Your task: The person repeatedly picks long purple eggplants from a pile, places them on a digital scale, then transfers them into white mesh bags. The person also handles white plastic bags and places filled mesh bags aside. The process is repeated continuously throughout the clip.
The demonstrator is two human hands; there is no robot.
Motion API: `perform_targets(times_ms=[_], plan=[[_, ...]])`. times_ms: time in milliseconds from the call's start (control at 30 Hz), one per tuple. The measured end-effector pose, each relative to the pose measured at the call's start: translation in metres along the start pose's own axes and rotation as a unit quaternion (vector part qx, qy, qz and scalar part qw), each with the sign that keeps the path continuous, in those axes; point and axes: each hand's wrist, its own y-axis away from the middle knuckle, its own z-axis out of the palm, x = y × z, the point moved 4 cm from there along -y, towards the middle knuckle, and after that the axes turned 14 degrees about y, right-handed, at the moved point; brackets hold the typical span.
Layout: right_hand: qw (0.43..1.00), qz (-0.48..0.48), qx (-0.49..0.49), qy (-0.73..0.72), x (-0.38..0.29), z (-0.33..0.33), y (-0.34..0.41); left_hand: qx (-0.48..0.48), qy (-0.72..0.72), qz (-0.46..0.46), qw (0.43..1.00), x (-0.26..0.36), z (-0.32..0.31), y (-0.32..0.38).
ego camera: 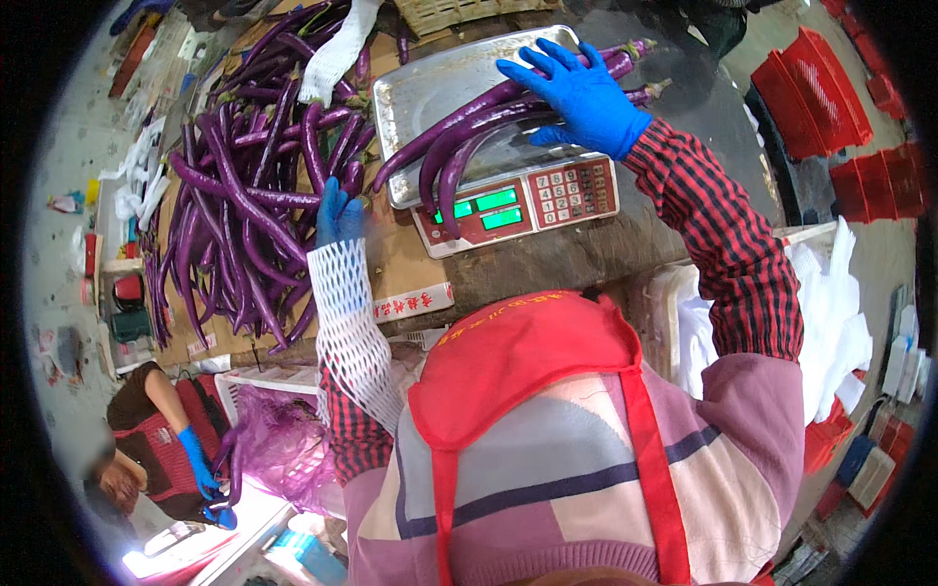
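Observation:
My right hand (pixel 579 95), in a blue glove, rests with spread fingers across several long purple eggplants (pixel 476 121). They lie on the metal pan (pixel 410 80) of a digital scale (pixel 513 205), their tips hanging over its near edge. My left hand (pixel 338 216), also gloved in blue, is at the right side of a large eggplant pile (pixel 242 198). Its fingers touch or nearly touch eggplant ends; whether they grip one is unclear. A white foam net sleeve (pixel 344 315) is around my left wrist and forearm. Another foam net (pixel 341 55) lies over the pile's far end.
Cardboard (pixel 399 242) lies under the pile. White foam nets (pixel 828 315) fill a container at my right. Red crates (pixel 813 95) stand beyond the table's right side. At lower left, a person in blue gloves (pixel 198 461) handles an eggplant beside a purple plastic bag (pixel 286 439).

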Motion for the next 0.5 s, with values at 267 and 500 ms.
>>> perform_targets(times_ms=[267, 500], plan=[[0.995, -0.058, -0.085, -0.009, -0.023, 0.039, -0.028, -0.225, -0.632, 0.251, 0.698, 0.041, 0.142, 0.042], [0.987, -0.139, -0.038, -0.072, -0.019, 0.049, -0.056, -0.279, -0.598, 0.075, 0.748, 0.045, 0.145, 0.042]])
